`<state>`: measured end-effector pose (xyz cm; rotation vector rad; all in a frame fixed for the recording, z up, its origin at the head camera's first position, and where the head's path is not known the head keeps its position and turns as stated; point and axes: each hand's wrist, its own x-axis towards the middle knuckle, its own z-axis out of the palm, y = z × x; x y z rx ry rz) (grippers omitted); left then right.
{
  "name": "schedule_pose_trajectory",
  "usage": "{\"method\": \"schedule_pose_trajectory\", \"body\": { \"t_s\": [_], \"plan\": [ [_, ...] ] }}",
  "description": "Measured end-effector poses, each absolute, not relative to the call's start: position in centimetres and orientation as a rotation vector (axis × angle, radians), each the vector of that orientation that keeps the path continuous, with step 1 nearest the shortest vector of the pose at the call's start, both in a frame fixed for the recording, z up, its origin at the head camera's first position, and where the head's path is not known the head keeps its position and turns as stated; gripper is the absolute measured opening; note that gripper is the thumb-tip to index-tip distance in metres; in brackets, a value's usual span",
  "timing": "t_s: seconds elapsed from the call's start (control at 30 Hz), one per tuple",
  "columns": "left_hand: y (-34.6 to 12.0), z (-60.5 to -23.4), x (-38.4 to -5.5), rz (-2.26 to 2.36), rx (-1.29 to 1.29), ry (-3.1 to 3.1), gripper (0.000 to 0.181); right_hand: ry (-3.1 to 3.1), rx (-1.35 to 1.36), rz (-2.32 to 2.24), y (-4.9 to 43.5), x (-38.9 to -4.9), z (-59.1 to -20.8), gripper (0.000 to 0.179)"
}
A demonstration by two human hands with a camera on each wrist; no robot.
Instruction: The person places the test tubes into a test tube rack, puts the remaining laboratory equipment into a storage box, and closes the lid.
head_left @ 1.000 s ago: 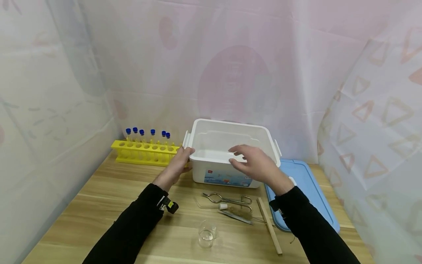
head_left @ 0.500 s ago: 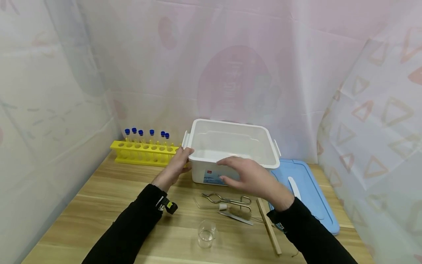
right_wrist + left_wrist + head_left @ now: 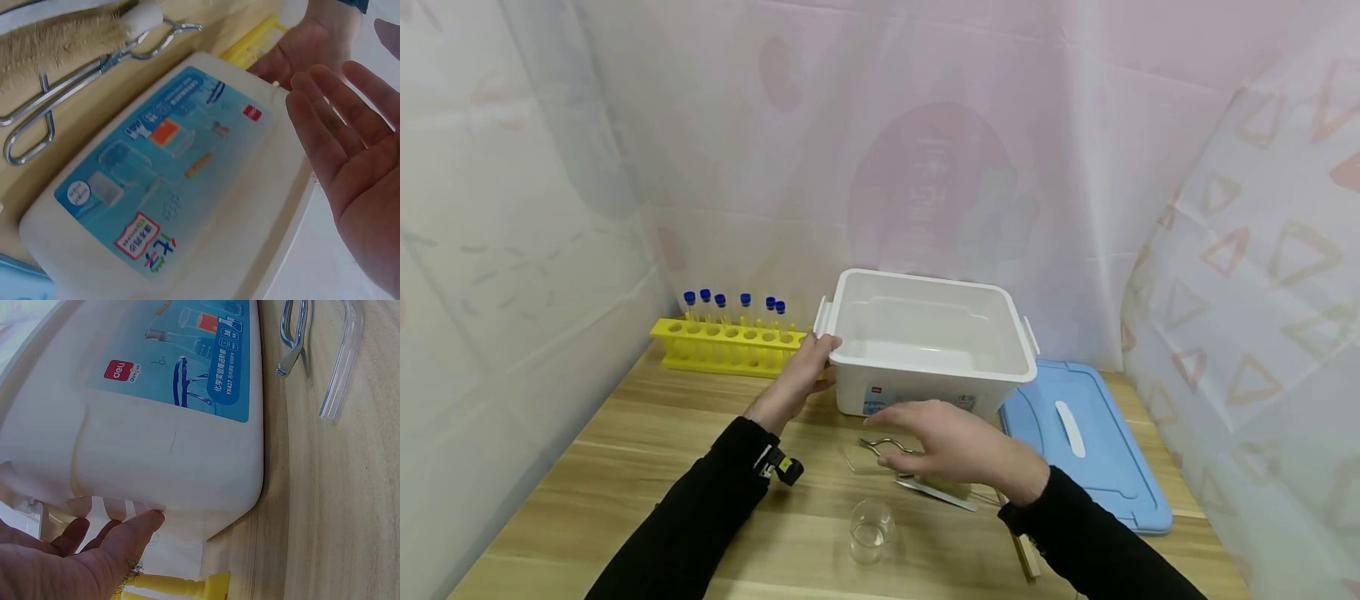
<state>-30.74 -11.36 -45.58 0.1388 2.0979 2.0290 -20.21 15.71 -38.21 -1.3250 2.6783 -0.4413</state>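
My left hand (image 3: 793, 379) grips the front left corner of a white plastic storage box (image 3: 880, 375), its fingers against the side below the rim. Nothing is held in my right hand (image 3: 951, 442); it hovers in front of the box with fingers spread and slightly bent. Crucible tongs (image 3: 887, 443) lie beneath it, partly covered, with tweezers (image 3: 936, 496) nearer me. In the right wrist view a bristle brush (image 3: 62, 47) lies beside the tongs. A clear bent tube (image 3: 344, 362) shows in the left wrist view. The box looks bare inside.
A yellow rack (image 3: 722, 365) with several blue-capped test tubes stands left of the box. The blue lid (image 3: 1112, 433) lies on the right. A glass beaker (image 3: 871, 533) stands near me, and a wooden strip (image 3: 1028, 557) is half hidden by my right forearm.
My right hand has drawn back from over the box, down and towards me, and now covers part of the tongs. My left hand stays at the box corner.
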Motion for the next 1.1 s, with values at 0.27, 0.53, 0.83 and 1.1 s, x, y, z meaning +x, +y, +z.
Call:
{"method": "schedule_pose_trajectory", "body": {
  "t_s": [0.27, 0.53, 0.83, 1.1],
  "plan": [
    [-11.3, -45.5, -30.8, 2.028, 0.112, 2.091, 0.081, 2.565, -1.319, -0.359, 14.7, -19.7, -40.0, 0.045],
    [-11.3, -45.5, -30.9, 2.027, 0.107, 2.087, 0.083, 2.455, -1.354, -0.320, 13.6, -19.1, -41.1, 0.039],
    [-11.3, -45.6, -30.9, 2.035, 0.115, 2.088, 0.080, 2.337, -1.425, -0.346, 12.8, -18.6, -42.5, 0.027],
    [-11.4, -45.7, -30.8, 2.033, 0.104, 2.088, 0.082, 2.356, -1.430, -0.414, 13.0, -18.4, -42.4, 0.022]
  ]
}}
